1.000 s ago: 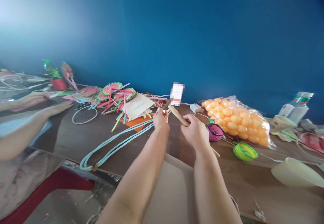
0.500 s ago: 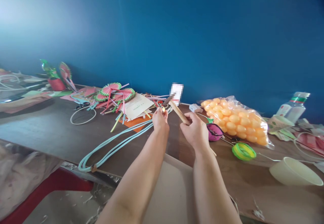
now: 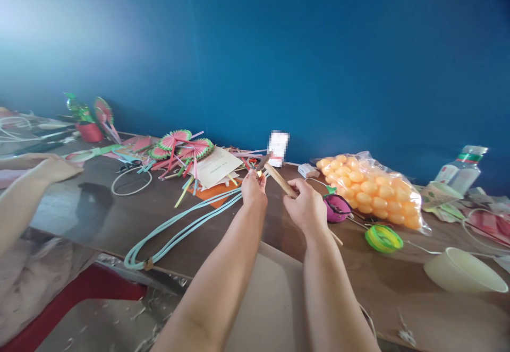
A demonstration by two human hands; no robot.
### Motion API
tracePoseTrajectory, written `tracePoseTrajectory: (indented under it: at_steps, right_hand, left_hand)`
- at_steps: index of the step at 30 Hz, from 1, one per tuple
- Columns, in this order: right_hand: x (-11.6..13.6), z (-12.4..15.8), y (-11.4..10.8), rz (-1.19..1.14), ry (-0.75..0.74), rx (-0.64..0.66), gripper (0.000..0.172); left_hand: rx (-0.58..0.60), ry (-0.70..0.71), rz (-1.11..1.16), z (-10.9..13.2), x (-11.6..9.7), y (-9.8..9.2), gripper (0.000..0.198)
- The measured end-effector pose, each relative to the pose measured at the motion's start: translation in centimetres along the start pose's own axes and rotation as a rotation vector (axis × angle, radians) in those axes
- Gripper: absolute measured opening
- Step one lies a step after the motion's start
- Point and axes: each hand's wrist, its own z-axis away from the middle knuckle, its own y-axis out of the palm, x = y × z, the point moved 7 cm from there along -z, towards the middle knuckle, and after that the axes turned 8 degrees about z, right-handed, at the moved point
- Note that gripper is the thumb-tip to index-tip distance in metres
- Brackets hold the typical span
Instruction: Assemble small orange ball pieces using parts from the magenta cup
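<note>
My right hand (image 3: 306,203) is wrapped round the wooden handle of a hammer (image 3: 280,180). Its dark head is level with the fingertips of my left hand (image 3: 254,186). Those fingers are closed in a pinch at a small shiny gold-coloured piece (image 3: 259,173), too small to name. Looped light-blue tubing (image 3: 187,218) runs over the table from beneath my left hand toward the front edge. Just behind the hammer head, a white blurred-out card or screen (image 3: 279,147) stands against the wall.
Another person's hand (image 3: 59,168) rests over the table at far left. Watermelon-patterned paper fans (image 3: 195,149) and a paper sheet (image 3: 215,167) lie left of my hands. A bag of orange balls (image 3: 370,187), a yellow-green coil (image 3: 383,238) and a cream cup (image 3: 464,269) are at right.
Another person's arm has come in from the left edge, near a green-handled thing. My hammer head has shifted slightly left toward my left fingertips. My hands stay almost in place.
</note>
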Motion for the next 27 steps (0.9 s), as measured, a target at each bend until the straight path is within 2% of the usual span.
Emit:
tracePoseTrajectory:
  at_steps: [6,14,19,24,27]
  right_hand:
    - [0.20,0.19,-0.89,-0.048,0.018,-0.070,0.031]
    - [0.29,0.36,-1.06,-0.046,-0.034,-0.111,0.030]
    - [0.33,0.22,-0.40,-0.015,-0.063,-0.037,0.027]
    - [0.11,0.26,-0.88,-0.047,-0.029,-0.087,0.029]
    - [0.25,0.23,-0.56,-0.033,-0.058,-0.056,0.028]
  left_hand:
    - [0.002,-0.006,0.019,0.34,-0.07,0.23,0.012]
    - [0.000,-0.022,0.061,0.21,-0.05,0.29,0.013]
    - [0.014,-0.006,0.059,-0.01,-0.10,0.14,0.008]
    - [0.010,-0.003,0.065,-0.03,-0.06,0.10,0.013]
    - [0.023,0.002,0.066,0.02,-0.07,0.17,0.012]
